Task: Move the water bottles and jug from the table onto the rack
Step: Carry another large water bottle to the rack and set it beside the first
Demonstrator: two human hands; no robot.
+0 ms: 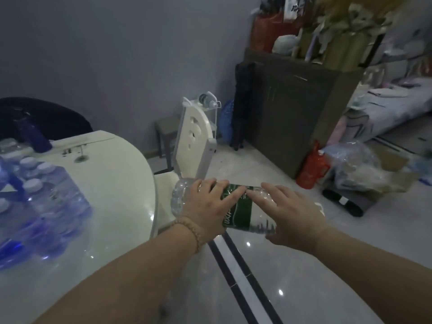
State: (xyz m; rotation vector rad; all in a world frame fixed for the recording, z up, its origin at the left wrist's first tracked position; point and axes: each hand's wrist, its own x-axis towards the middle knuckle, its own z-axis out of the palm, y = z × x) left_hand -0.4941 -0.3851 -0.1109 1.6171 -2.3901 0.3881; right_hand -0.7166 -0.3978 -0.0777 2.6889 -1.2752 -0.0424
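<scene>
A large clear water jug (pixel 238 212) with a green label lies sideways in the air, just off the edge of the white round table (pixel 121 188). My left hand (pixel 205 204) grips its bottom end and my right hand (pixel 289 213) holds its neck end. A wrapped pack of several small water bottles (pixel 39 206) sits on the table at the left. The white wire rack (pixel 210 113) stands by the far wall behind the chair, with one bottle (pixel 207 100) lying on its top shelf.
A white chair (pixel 194 146) stands between the table and the rack. A dark blue bottle (pixel 32 132) stands on the table's far left. A dark cabinet (pixel 292 113), a red bag (pixel 312 167) and a plastic-covered pile (pixel 360 169) line the right side. Glossy tile floor (pixel 304 277) lies ahead.
</scene>
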